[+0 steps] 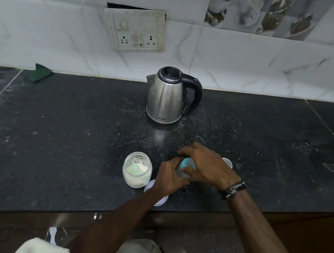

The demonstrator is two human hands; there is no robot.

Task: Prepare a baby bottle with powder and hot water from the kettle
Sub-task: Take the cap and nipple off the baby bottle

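1. Left hand (168, 177) fingers grip the clear baby bottle (182, 171) body near the dark speckled table (59, 136) front edge.
2. Right hand (207, 165) fingers clamp its teal collar (188, 164).
3. Open powder jar (137, 169) stands just left; steel kettle (168, 98) behind.

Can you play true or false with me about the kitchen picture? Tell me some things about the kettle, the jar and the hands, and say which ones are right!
1. Both hands are on the baby bottle. True: the left hand holds its body and the right hand covers its teal top.
2. The kettle is being tipped to pour. False: it stands upright on the counter, untouched.
3. The jar has its lid on. False: it is open, with white powder inside.
4. The jar is left of the bottle. True.
5. The kettle is plugged into the wall socket. False: no cord is visible.
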